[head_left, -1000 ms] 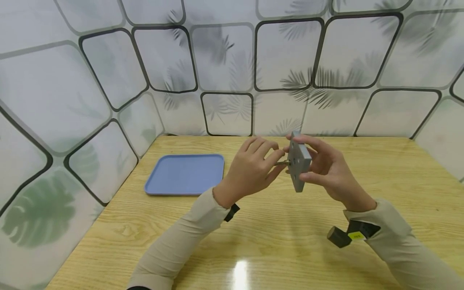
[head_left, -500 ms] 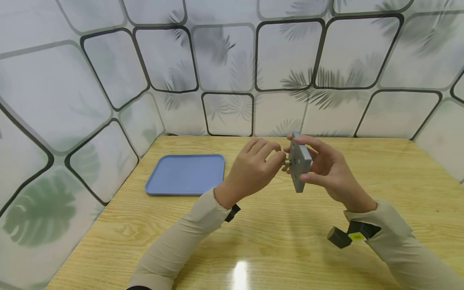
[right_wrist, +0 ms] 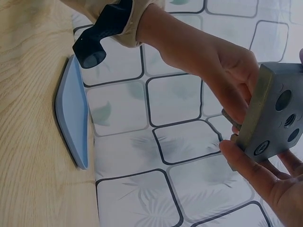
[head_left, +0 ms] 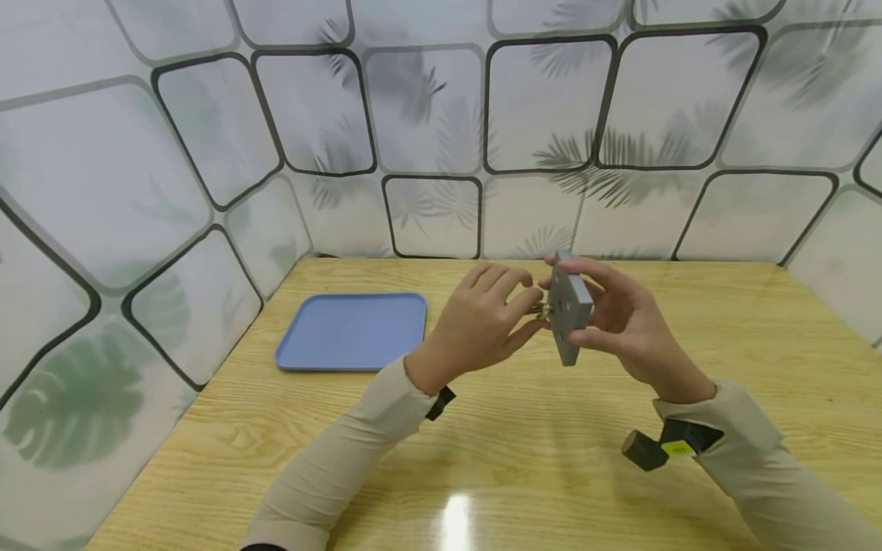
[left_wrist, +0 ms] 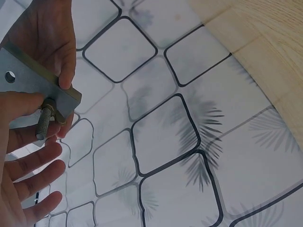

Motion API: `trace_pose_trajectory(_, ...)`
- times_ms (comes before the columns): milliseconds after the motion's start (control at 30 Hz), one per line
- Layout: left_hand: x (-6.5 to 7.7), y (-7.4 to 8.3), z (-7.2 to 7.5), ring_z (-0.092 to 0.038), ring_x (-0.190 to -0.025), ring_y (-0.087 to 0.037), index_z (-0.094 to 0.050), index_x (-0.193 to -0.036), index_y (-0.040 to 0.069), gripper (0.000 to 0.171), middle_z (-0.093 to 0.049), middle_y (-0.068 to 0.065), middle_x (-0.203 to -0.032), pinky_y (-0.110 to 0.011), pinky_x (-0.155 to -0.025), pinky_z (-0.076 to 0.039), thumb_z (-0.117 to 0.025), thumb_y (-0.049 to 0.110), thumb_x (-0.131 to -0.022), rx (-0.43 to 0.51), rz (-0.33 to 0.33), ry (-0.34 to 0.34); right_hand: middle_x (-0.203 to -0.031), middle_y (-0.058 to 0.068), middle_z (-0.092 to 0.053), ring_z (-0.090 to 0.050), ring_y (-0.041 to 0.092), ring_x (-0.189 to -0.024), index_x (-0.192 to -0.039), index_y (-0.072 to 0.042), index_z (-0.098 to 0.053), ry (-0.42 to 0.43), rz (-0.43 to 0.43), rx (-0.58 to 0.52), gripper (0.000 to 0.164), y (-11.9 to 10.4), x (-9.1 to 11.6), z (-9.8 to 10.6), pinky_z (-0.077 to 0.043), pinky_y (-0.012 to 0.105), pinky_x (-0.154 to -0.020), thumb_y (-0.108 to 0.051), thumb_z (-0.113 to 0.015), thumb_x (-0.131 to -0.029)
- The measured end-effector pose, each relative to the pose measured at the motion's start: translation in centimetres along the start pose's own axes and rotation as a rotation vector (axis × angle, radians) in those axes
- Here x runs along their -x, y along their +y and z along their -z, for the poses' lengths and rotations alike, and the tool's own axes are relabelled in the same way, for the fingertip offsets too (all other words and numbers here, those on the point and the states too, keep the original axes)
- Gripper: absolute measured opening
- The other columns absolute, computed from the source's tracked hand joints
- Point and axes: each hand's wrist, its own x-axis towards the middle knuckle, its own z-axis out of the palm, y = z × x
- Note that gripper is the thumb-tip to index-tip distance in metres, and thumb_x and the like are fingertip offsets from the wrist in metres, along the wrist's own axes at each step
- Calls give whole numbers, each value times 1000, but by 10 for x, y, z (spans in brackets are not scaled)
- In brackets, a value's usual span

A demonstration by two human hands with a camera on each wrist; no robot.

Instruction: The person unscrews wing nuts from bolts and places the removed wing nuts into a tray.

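Note:
Upright in my right hand (head_left: 630, 325) is a grey metal block (head_left: 572, 314) with several holes; thumb and fingers grip its opposite edges. A threaded bolt (left_wrist: 42, 126) sticks out of its left face. Around the bolt, close against the block, sits a brass-coloured wing nut (left_wrist: 49, 105). My left hand (head_left: 475, 317) has its thumb and index finger at either side of this nut, while the other fingers are spread apart. In the right wrist view the block's other face shows several holes (right_wrist: 283, 100), and the bolt's end (right_wrist: 231, 119) appears behind it.
A blue tray (head_left: 351, 331) lies on the wooden table (head_left: 510, 459), left of the hands. Patterned cloth (head_left: 434, 115) stands behind the table and along its left side. Both hands are raised over the table.
The left thumb and index finger closed at the wing nut half a second ago, covering the bolt; now they are farther apart and the bolt shows again. The right hand and block stay still.

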Motion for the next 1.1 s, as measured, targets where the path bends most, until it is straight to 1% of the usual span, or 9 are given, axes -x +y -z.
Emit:
trace_pose_trajectory(100,0,0,-1,-58,-91,-17,-67,-95,16,23,-64,0,-96,-31,-90,-46,-64,37,-87,-11,10,26,-147,12,-39,-52,24,-125,-140,-3,-41,2,-5,2,63,0,1,0,-51,31,-92,0,-67,-82)
trace_pose_trajectory(333,-1,0,-2,-59,-88,-15,-69,-105,15,23,-64,1,-93,-30,-89,-48,-61,32,-90,-36,24,103,-147,9,-40,-46,20,-131,-139,-3,-42,-5,10,32,62,1,1,0,-52,30,-91,-2,-67,-83)
trace_pose_trajectory(433,-3,0,-3,-60,-86,-15,-69,-98,14,15,-64,1,-90,-29,-87,-48,-61,25,-90,-42,11,149,-147,8,-41,-46,19,-130,-139,-3,-42,-3,11,40,62,1,1,0,-52,30,-90,-3,-68,-82)
trace_pose_trajectory(533,-3,-1,-4,-59,-84,-15,-67,-91,13,12,-63,1,-88,-29,-86,-48,-61,24,-90,-36,-6,166,-147,9,-40,-49,20,-128,-139,-2,-41,-8,13,24,63,1,0,1,-52,31,-91,-2,-68,-82)
trace_pose_trajectory(600,-3,0,-3,-59,-85,-16,-65,-88,13,15,-63,0,-89,-29,-86,-48,-62,28,-89,-18,-11,150,-147,9,-40,-51,22,-126,-139,-2,-41,-11,13,14,63,0,0,2,-52,32,-91,-1,-67,-82)
trace_pose_trajectory(733,-1,0,-2,-58,-88,-18,-65,-91,13,29,-63,-2,-93,-31,-89,-46,-63,41,-86,21,-12,78,-147,11,-40,-52,23,-124,-140,-2,-41,-10,17,12,63,0,-1,3,-52,32,-91,0,-67,-82)
trace_pose_trajectory(800,-1,0,-2,-58,-89,-18,-65,-93,13,32,-63,-2,-94,-31,-89,-46,-62,44,-86,30,-13,46,-147,11,-40,-51,23,-125,-140,-2,-41,-9,17,15,63,0,-1,3,-52,31,-91,0,-67,-82)
trace_pose_trajectory(967,-1,0,-1,-58,-91,-18,-65,-93,15,27,-63,-2,-97,-32,-90,-45,-63,42,-86,39,-6,-4,-146,12,-40,-51,24,-125,-140,-2,-41,3,8,19,64,-1,0,3,-52,31,-92,1,-67,-82)
trace_pose_trajectory(1100,-1,0,-2,-58,-91,-18,-66,-93,16,22,-63,-1,-96,-32,-90,-45,-63,37,-87,17,-2,5,-147,13,-40,-51,26,-125,-139,-2,-41,8,2,22,64,-1,0,3,-51,32,-93,1,-68,-81)
